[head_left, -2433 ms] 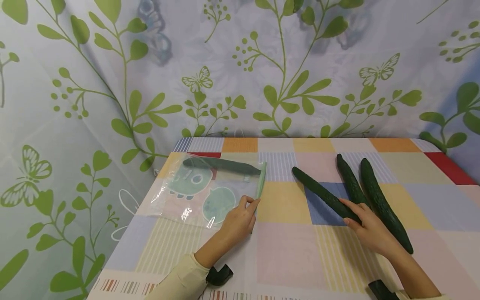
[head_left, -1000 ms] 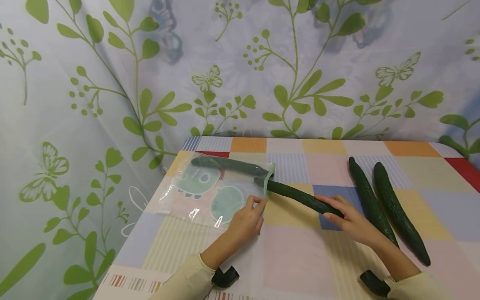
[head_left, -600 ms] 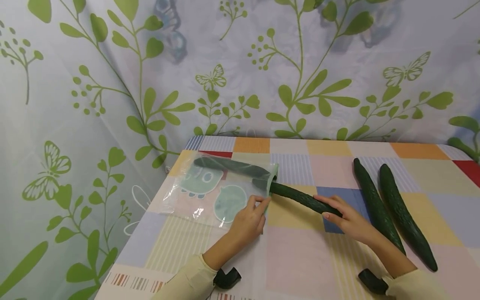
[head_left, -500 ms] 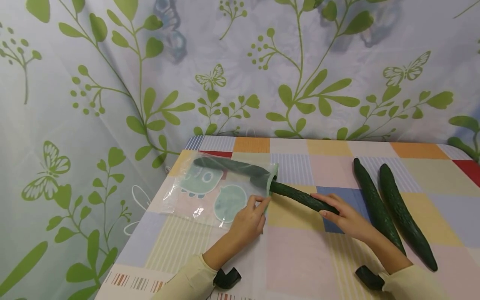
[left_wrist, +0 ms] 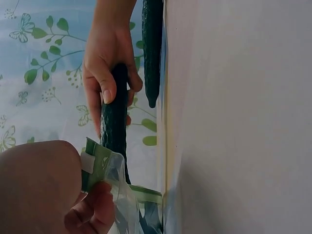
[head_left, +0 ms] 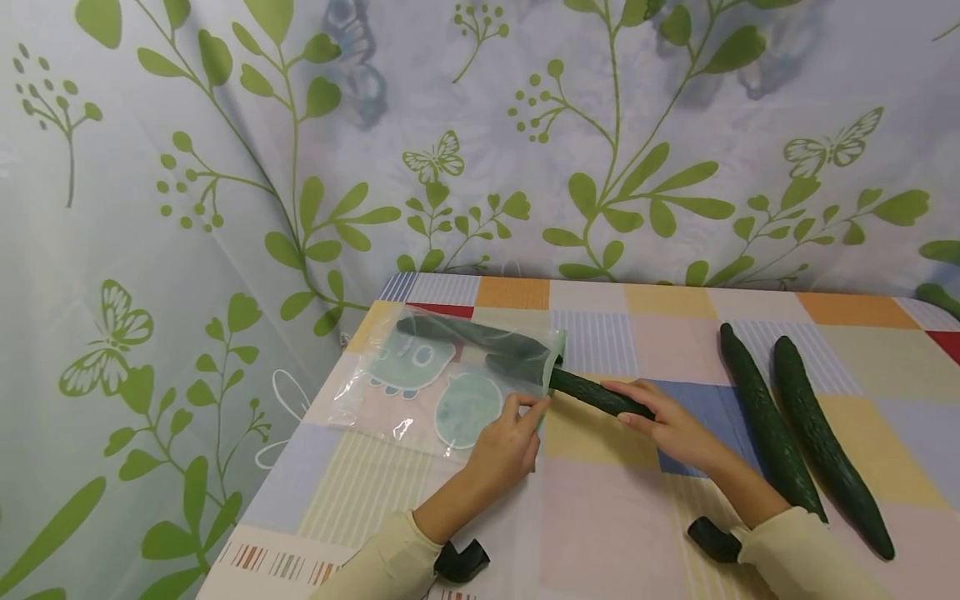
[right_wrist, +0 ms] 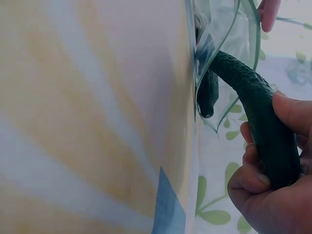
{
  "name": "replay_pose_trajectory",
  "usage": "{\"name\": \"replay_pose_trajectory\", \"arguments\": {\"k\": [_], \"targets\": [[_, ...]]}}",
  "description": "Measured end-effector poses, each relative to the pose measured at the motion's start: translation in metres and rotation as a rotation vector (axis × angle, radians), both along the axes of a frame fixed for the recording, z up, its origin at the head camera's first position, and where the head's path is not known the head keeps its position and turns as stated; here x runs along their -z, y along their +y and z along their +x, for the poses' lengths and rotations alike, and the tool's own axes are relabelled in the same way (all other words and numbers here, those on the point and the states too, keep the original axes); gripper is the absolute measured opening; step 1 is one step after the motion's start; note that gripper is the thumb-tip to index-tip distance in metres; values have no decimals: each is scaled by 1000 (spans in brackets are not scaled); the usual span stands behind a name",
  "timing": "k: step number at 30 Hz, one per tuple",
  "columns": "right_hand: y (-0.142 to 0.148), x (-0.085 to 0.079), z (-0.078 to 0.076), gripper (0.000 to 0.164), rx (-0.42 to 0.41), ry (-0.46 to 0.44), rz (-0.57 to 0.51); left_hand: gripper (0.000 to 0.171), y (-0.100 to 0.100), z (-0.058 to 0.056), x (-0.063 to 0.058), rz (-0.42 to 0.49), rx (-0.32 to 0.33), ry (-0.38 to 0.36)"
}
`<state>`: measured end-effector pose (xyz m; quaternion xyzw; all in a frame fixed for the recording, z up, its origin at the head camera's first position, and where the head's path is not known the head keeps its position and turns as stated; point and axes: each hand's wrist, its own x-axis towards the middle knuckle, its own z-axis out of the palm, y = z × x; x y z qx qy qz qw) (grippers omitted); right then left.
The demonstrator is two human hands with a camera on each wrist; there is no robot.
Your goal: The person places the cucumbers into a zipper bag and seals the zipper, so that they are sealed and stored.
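Observation:
My right hand (head_left: 663,423) grips the near end of a cucumber (head_left: 596,393), whose far part lies inside a clear zip bag (head_left: 375,421). The bag has a green rim and a cartoon print. With thumb and fingers my left hand (head_left: 504,446) pinches the rim at the bag's mouth. In the left wrist view the green zip strip (left_wrist: 100,163) sits between that thumb and the fingers. Another cucumber (head_left: 472,333) lies inside along the bag's far side. The right wrist view shows the held cucumber (right_wrist: 253,92) passing through the open mouth, the other cucumber's tip (right_wrist: 208,95) beside it.
Two more cucumbers lie side by side at the right, a nearer one (head_left: 772,425) and an outer one (head_left: 832,450). A patchwork cloth (head_left: 600,517) covers the table. Behind it hangs a leaf-print curtain (head_left: 480,142). Black wrist straps (head_left: 461,562) show at both sleeves.
My right hand picked up the cucumber from the table, brought it left to the bag's mouth and slid it partly inside. My left hand keeps its pinch on the rim. The head view shifted slightly.

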<state>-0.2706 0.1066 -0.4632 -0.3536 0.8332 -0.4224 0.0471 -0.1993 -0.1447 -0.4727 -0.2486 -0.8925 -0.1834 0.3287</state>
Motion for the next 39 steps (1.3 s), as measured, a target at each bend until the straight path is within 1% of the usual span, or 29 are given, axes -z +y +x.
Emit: {"name": "replay_pose_trajectory", "arguments": {"k": [6, 11, 17, 20, 27, 31, 35, 37, 39], "targets": [[-11, 1, -8, 45, -24, -44, -39, 40, -1, 1, -3, 27, 2, -56], [-22, 3, -14, 45, -37, -59, -52, 40, -2, 2, -5, 41, -4, -44], [-34, 3, -21, 44, -23, -77, -37, 39, -1, 1, -5, 63, 11, -26], [-42, 4, -25, 45, -12, -119, -49, 39, -1, 1, -5, 70, 14, -19], [-60, 8, -36, 47, 39, -299, -123, 39, -1, 1, -7, 82, 37, -9], [-69, 10, -43, 47, 60, -331, -154, 39, 0, 0, -7, 80, 44, -2], [-78, 14, -48, 50, 39, -361, -179, 39, 0, 0, -6, 76, 49, 7], [-83, 16, -51, 47, 28, -380, -186, 40, -1, -1, -6, 74, 51, 10], [-88, 17, -54, 40, 17, -376, -188, 40, -1, -1, -6, 72, 52, 11]]}}
